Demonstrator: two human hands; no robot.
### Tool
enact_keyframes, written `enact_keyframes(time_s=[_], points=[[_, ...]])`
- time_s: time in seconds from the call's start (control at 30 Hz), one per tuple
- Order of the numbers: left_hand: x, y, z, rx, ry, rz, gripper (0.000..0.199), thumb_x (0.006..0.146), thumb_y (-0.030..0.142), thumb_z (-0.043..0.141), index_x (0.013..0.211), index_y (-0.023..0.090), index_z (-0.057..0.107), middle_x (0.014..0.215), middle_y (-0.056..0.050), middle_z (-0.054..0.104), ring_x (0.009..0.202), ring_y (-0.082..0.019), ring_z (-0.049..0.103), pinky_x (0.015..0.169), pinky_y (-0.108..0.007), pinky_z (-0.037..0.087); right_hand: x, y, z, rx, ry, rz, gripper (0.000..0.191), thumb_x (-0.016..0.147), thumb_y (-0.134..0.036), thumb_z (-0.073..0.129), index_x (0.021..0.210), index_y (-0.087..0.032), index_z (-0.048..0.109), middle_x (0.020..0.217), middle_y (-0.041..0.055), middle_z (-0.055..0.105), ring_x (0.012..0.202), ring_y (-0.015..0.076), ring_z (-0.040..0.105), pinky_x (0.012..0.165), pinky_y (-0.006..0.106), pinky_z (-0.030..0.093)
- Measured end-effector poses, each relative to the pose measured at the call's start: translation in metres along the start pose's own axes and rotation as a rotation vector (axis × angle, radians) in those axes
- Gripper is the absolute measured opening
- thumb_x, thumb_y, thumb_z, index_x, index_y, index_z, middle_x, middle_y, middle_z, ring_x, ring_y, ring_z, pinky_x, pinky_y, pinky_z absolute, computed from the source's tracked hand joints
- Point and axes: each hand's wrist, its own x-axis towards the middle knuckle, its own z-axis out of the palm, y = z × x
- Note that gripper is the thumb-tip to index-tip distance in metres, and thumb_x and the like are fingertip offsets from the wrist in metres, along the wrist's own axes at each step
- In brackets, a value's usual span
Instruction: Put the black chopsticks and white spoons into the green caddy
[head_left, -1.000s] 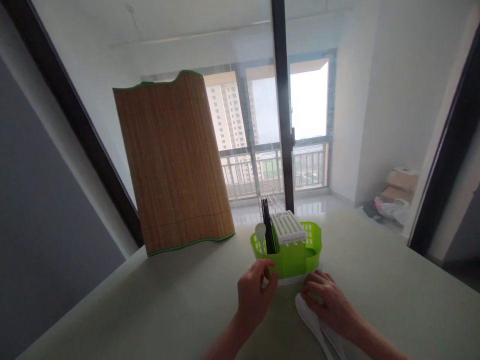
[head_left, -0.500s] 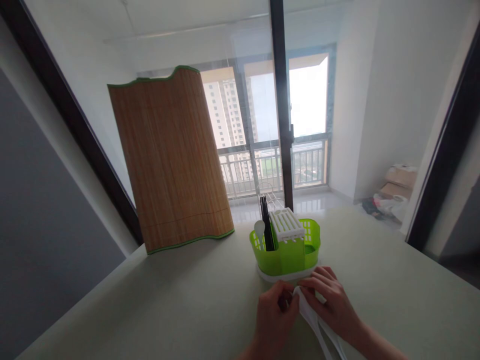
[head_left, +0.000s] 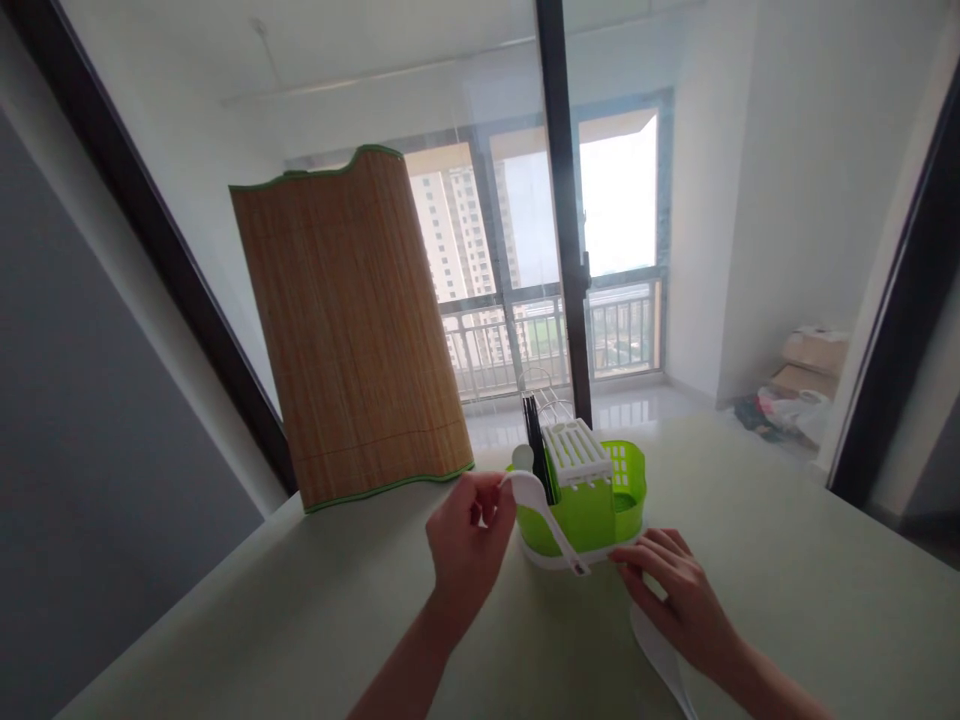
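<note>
My left hand [head_left: 471,535] pinches a white spoon [head_left: 551,525] by its bowl, its handle slanting down to the right in front of the green basket [head_left: 577,520]. Black chopsticks [head_left: 537,445] and another pale spoon [head_left: 523,459] stand in the basket's left part, and a white slotted rack [head_left: 576,450] sits on its middle. My right hand [head_left: 671,590] is just right of the basket, fingers bent, above a second white utensil [head_left: 660,655] on the table. Whether its fingertips grip that utensil is hidden.
A bamboo mat [head_left: 352,330] with green edging stands upright at the table's back left. Behind the pale table [head_left: 360,610] are a glass door with a dark frame [head_left: 568,230] and boxes with bags [head_left: 802,385] on the floor.
My left hand has moved up and left, lifting one white spoon away from the other utensil. My right hand has stayed near its place, slightly to the right.
</note>
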Motion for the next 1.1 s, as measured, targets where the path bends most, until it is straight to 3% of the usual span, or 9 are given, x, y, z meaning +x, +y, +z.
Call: enact_keyframes(time_s=[0.07, 0.13, 0.3, 0.43, 0.57, 0.77, 0.9, 1.0, 1.1], points=[[0.027, -0.002, -0.004, 0.084, 0.111, 0.067, 0.020, 0.084, 0.038, 0.057, 0.080, 0.019, 0.063, 0.058, 0.006, 0.054, 0.052, -0.008, 0.046, 0.053, -0.019, 0.037, 0.000, 0.002, 0.000, -0.017, 0.014, 0.001, 0.013, 0.094, -0.020, 0.050, 0.100, -0.024, 0.061, 0.078, 0.0020, 0.064, 0.074, 0.0198, 0.056, 0.074, 0.036, 0.040], [0.046, -0.007, 0.001, 0.146, 0.127, 0.110, 0.020, 0.085, 0.037, 0.056, 0.082, 0.019, 0.064, 0.060, 0.005, 0.056, 0.053, -0.008, 0.048, 0.055, -0.020, 0.038, 0.000, 0.003, 0.001, -0.027, 0.007, -0.006, 0.013, 0.093, -0.019, 0.051, 0.100, -0.024, 0.061, 0.079, 0.0019, 0.064, 0.074, 0.0197, 0.056, 0.075, 0.036, 0.040], [0.062, -0.030, 0.032, 0.262, -0.053, 0.133, 0.019, 0.087, 0.033, 0.052, 0.085, 0.020, 0.064, 0.067, 0.003, 0.062, 0.060, -0.010, 0.055, 0.059, -0.023, 0.035, -0.001, 0.005, 0.001, -0.047, -0.032, -0.024, 0.012, 0.094, -0.018, 0.050, 0.098, -0.023, 0.060, 0.081, 0.0025, 0.064, 0.077, 0.0200, 0.055, 0.077, 0.037, 0.039], [0.054, -0.050, 0.052, 0.347, -0.226, 0.093, 0.020, 0.088, 0.034, 0.049, 0.087, 0.021, 0.065, 0.068, 0.003, 0.063, 0.060, -0.011, 0.055, 0.057, -0.023, 0.031, 0.000, 0.009, 0.003, -0.088, -0.103, 0.000, 0.013, 0.095, -0.020, 0.048, 0.095, -0.024, 0.060, 0.082, 0.0028, 0.063, 0.079, 0.0204, 0.055, 0.079, 0.037, 0.038], [0.045, -0.062, 0.063, 0.341, -0.312, 0.005, 0.023, 0.088, 0.038, 0.049, 0.084, 0.021, 0.064, 0.068, 0.003, 0.064, 0.060, -0.011, 0.057, 0.056, -0.023, 0.030, 0.000, 0.012, 0.004, -0.123, -0.204, 0.038, 0.013, 0.094, -0.020, 0.048, 0.093, -0.024, 0.061, 0.085, 0.0030, 0.063, 0.084, 0.0216, 0.056, 0.080, 0.037, 0.037], [0.044, -0.069, 0.068, 0.355, -0.370, -0.064, 0.021, 0.087, 0.038, 0.050, 0.082, 0.021, 0.061, 0.073, 0.002, 0.066, 0.062, -0.013, 0.059, 0.056, -0.023, 0.030, 0.000, 0.013, 0.005, -0.144, -0.241, 0.047, 0.014, 0.094, -0.020, 0.049, 0.090, -0.024, 0.061, 0.086, 0.0034, 0.064, 0.086, 0.0218, 0.056, 0.079, 0.037, 0.038], [0.039, -0.068, 0.064, 0.331, -0.315, -0.065, 0.018, 0.086, 0.038, 0.051, 0.085, 0.022, 0.059, 0.076, 0.003, 0.066, 0.062, -0.012, 0.057, 0.055, -0.023, 0.031, 0.001, 0.012, 0.004, -0.149, -0.255, 0.056, 0.014, 0.093, -0.019, 0.049, 0.089, -0.023, 0.061, 0.086, 0.0038, 0.064, 0.086, 0.0219, 0.056, 0.080, 0.037, 0.039], [0.016, -0.061, 0.056, 0.276, -0.227, -0.062, 0.020, 0.086, 0.039, 0.051, 0.077, 0.021, 0.057, 0.068, 0.003, 0.062, 0.058, -0.011, 0.055, 0.055, -0.022, 0.033, 0.001, 0.014, 0.003, -0.137, -0.254, 0.079, 0.014, 0.092, -0.018, 0.049, 0.087, -0.024, 0.061, 0.086, 0.0037, 0.064, 0.086, 0.0217, 0.057, 0.079, 0.036, 0.040], [-0.031, -0.052, 0.050, 0.175, -0.304, 0.006, 0.023, 0.086, 0.035, 0.052, 0.067, 0.021, 0.053, 0.060, 0.002, 0.058, 0.055, -0.011, 0.053, 0.055, -0.023, 0.034, 0.001, 0.019, 0.002, -0.089, -0.264, 0.130, 0.017, 0.091, -0.019, 0.047, 0.085, -0.024, 0.062, 0.085, 0.0033, 0.064, 0.084, 0.0204, 0.058, 0.075, 0.033, 0.042]])
